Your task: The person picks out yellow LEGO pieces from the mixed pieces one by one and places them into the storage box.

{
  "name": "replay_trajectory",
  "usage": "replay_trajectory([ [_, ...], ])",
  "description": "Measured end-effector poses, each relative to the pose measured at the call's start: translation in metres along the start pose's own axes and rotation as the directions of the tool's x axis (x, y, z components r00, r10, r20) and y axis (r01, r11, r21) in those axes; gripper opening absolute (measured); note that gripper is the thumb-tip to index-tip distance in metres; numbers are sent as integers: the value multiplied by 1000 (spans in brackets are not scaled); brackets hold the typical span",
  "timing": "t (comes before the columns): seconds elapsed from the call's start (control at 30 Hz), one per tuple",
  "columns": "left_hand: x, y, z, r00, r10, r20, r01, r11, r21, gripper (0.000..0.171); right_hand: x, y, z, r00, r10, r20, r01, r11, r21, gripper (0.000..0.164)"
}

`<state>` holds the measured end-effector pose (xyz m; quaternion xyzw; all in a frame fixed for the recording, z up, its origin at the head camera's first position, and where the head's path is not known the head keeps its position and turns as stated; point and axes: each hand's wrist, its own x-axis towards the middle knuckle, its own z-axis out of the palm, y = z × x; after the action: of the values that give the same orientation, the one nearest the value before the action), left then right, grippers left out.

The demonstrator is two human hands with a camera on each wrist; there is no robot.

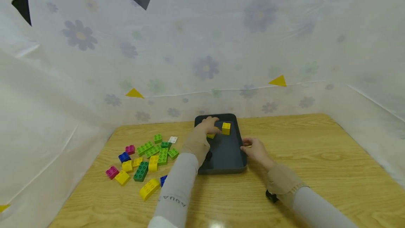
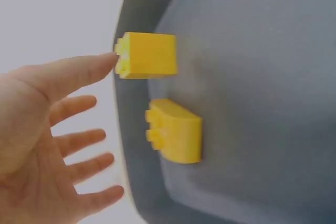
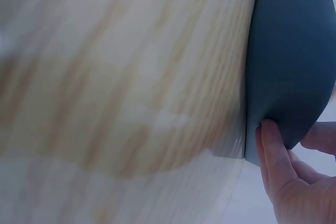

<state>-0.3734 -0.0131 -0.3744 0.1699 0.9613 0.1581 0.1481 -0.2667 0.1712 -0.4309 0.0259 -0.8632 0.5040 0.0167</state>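
A dark grey tray (image 1: 223, 156) lies on the wooden table, with two yellow toy building bricks in it. One brick (image 1: 226, 128) sits at its far right; the other, a brick with a curved side (image 2: 181, 132), is partly covered by my left hand in the head view. My left hand (image 1: 207, 126) reaches over the tray's far left part with fingers spread, gripping nothing. Its thumb tip is right at the studs of a yellow brick (image 2: 152, 55) in the left wrist view. My right hand (image 1: 255, 151) holds the tray's right side, fingers against the outer wall, thumb at the rim.
Left of the tray, several loose bricks are scattered: light green bricks (image 1: 162, 156), a dark green brick (image 1: 141, 171), yellow bricks (image 1: 149, 189), pink bricks (image 1: 112, 172) and a blue brick (image 1: 124, 157). A small white piece (image 1: 172, 139) lies behind them. A patterned curtain (image 1: 205, 80) borders the table.
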Motion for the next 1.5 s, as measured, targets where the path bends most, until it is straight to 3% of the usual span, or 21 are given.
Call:
replay_trajectory([
  [0.13, -5, 3, -10, 998, 52, -35, -50, 998, 41, 65, 0, 0, 0, 1000, 10, 3, -10, 1000, -6, 35],
  [0.27, -8, 2, -18, 995, 61, -84, -53, 994, 99, 67, -1, -1, -1, 1000, 22, 6, -22, 1000, -10, 35],
  [0.4, -8, -7, -22, 987, 88, -131, -67, 985, 159, 71, -1, -1, -1, 1000, 27, 7, -27, 1000, -7, 35],
  [0.5, -17, -11, -25, 979, 101, -178, -62, 975, 213, 73, -1, 0, -2, 999, 33, 6, -33, 999, -3, 35],
  [0.53, -26, -8, -29, 980, 82, -183, -38, 973, 228, 72, -1, -1, -2, 999, 33, 4, -33, 999, -3, 35],
  [0.7, -48, -21, -29, 951, 97, -295, -10, 959, 284, 72, -1, 0, -1, 1000, 10, 0, -10, 1000, -17, 34],
  [0.83, -63, -33, -28, 932, 104, -347, -6, 963, 270, 73, -1, 0, -1, 1000, 6, 3, -6, 1000, -14, 34],
  [1.1, -91, -68, -26, 915, 58, -400, 23, 981, 194, 73, -1, 0, -2, 1000, 13, 2, -13, 1000, -9, 35],
  [1.5, -152, -129, -19, 866, -35, -499, 109, 987, 120, 73, -1, 0, -5, 999, 32, -8, -32, 999, -1, 34],
])
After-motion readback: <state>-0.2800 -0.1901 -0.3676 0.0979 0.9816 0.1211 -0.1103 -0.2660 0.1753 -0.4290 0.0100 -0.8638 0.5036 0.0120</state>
